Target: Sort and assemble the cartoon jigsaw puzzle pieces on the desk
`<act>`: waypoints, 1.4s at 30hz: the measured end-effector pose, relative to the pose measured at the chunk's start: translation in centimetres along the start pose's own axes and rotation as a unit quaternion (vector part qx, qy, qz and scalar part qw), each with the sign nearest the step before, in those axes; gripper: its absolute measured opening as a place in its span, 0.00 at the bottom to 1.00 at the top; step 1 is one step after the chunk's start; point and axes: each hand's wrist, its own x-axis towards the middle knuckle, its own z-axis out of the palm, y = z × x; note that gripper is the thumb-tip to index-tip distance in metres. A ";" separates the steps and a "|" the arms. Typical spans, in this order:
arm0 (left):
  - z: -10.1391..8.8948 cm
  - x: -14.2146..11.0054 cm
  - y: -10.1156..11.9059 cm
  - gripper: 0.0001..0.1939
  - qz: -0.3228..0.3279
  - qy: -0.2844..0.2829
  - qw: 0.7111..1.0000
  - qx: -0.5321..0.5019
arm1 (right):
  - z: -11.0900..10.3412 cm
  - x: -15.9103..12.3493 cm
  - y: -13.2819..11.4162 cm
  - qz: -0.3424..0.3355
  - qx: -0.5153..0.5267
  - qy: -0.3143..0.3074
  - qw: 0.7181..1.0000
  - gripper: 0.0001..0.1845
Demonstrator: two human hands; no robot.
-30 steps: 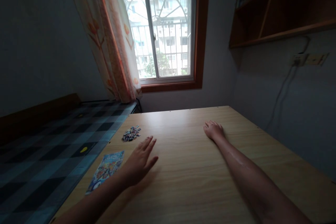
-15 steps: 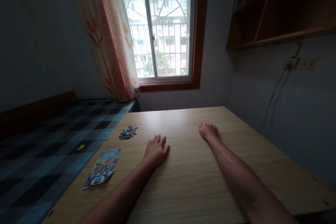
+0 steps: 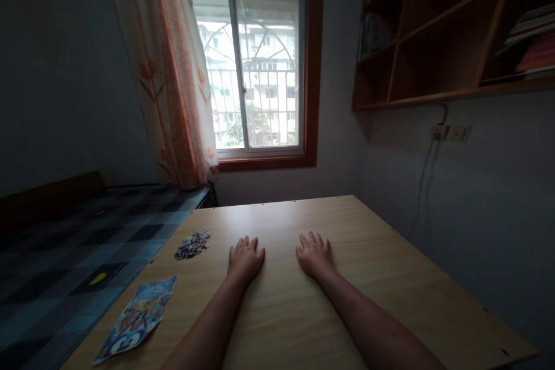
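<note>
From six o'clock, the head camera looks down, close over a pale wooden table (image 3: 281, 306), toward a brown-framed glass window (image 3: 264, 81) near twelve.

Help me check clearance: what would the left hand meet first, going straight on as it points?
The left hand would probably reach the table's far edge first, passing right of the small pieces; depth is unclear.

A light brown wooden table (image 3: 277, 318), with wavy lines in the wood and little dark dots (image 3: 504, 352) close to the edges. Flat on top and a bit spread, the left fingers (image 3: 247, 241) and the right fingers (image 3: 311, 238), not touching each other. Near the left fingers, on their left, a messy pile of tiny, many-coloured pieces (image 3: 193, 245). Further left and closer in than the left fingers, a shiny blue picture sheet or bag (image 3: 137, 318), hard to tell which.
</note>
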 end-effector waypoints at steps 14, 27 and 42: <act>0.0 0.1 -0.4 0.30 0.007 0.002 1.000 -0.013 | -0.4 0.1 -0.2 0.017 -0.004 -0.011 1.000 0.32; -0.5 -0.4 -0.7 0.28 0.039 -0.001 0.999 -0.019 | -0.9 0.0 0.0 0.025 -0.005 -0.032 0.999 0.33; -0.3 -0.9 -1.1 0.27 0.069 -0.003 0.998 -0.013 | -1.8 -0.3 0.5 0.019 0.012 -0.059 0.998 0.33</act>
